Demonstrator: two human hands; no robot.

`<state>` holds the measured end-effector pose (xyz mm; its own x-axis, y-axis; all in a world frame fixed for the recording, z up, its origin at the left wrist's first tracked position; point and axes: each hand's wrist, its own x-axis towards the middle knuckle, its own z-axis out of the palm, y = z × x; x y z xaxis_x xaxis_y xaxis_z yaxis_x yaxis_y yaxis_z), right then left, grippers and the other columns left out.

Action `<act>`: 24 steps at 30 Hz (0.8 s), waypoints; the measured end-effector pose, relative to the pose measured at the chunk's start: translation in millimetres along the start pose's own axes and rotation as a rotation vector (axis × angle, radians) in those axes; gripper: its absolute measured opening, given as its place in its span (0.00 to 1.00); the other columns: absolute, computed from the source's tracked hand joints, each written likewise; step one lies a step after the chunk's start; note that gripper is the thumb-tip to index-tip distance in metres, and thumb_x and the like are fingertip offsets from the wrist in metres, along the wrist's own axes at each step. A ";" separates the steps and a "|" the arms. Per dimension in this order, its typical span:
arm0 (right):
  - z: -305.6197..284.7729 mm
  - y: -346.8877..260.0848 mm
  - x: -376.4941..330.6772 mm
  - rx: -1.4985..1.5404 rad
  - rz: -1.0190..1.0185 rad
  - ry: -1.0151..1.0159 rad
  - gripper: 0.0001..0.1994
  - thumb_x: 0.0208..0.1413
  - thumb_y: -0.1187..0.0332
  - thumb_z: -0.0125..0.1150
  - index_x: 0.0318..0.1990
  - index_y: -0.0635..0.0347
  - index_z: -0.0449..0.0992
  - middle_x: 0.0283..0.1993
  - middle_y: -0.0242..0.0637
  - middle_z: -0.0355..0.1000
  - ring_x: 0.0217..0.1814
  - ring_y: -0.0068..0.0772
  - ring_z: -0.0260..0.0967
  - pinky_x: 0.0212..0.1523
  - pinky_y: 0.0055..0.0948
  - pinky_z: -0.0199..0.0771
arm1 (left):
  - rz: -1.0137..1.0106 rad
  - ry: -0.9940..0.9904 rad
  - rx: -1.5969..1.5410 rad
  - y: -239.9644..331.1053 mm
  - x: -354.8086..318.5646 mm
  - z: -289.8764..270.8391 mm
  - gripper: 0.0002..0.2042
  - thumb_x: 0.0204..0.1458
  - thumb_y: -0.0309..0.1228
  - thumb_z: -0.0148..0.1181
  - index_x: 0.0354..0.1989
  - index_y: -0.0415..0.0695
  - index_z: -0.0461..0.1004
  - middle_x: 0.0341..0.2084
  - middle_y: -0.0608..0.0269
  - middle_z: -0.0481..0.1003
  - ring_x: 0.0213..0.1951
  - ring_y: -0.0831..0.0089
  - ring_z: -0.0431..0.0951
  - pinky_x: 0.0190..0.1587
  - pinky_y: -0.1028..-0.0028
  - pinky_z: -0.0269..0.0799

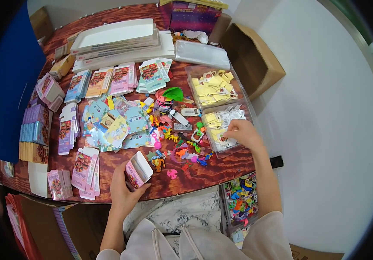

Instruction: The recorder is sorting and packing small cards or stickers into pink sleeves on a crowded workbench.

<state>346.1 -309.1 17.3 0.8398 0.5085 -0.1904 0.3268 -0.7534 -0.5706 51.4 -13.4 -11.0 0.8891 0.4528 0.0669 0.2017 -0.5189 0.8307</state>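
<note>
My left hand (123,190) is wrapped round a small pink and white carton (135,174), tilted at the table's front edge with its top flap up. Over the front compartment of a clear plastic tray (229,152), my right hand (245,135) has its fingers pinched together. Whatever they hold is too small to make out. Small white sachets (233,114) and yellow slips lie beneath and around those fingers. More yellow slips (214,88) fill the compartment behind. Between my hands spreads a heap of small colourful plastic toys (175,134).
Printed cards (117,123) are piled mid-table. Around them stand flat carton stacks (122,78) and filled-looking box stacks (34,125) at the left. White trays (112,37) are stacked at the back. A cardboard box (255,60) stands back right; a toy bin (240,199) sits below the table edge.
</note>
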 end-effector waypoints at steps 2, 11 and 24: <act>5.2 -2.2 2.2 -0.025 0.002 0.034 0.08 0.49 0.67 0.68 0.30 0.62 0.78 0.25 0.38 0.73 0.28 0.30 0.70 0.32 0.31 0.68 | -0.022 -0.002 -0.005 -1.9 -0.2 -0.3 0.37 0.36 0.26 0.78 0.59 0.39 0.65 0.49 0.48 0.72 0.51 0.51 0.75 0.53 0.61 0.71; -3.1 32.8 8.3 0.048 0.106 0.156 0.06 0.47 0.72 0.67 0.29 0.63 0.76 0.23 0.28 0.68 0.26 0.22 0.64 0.28 0.29 0.65 | -0.053 -0.020 -0.030 0.1 0.7 -0.4 0.38 0.36 0.27 0.78 0.58 0.39 0.66 0.49 0.48 0.73 0.52 0.52 0.75 0.54 0.61 0.71; 7.5 27.5 7.1 -0.040 0.098 0.252 0.08 0.44 0.70 0.69 0.30 0.63 0.78 0.32 0.42 0.76 0.33 0.40 0.74 0.36 0.35 0.73 | 0.007 -0.012 -0.018 -2.3 1.2 -2.6 0.38 0.35 0.28 0.79 0.59 0.38 0.66 0.49 0.48 0.73 0.52 0.51 0.74 0.54 0.61 0.71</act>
<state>357.8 -323.1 -5.7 0.9479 0.3165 -0.0354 0.2516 -0.8124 -0.5260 51.0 -9.8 -11.4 0.8953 0.4405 0.0660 0.1885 -0.5089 0.8399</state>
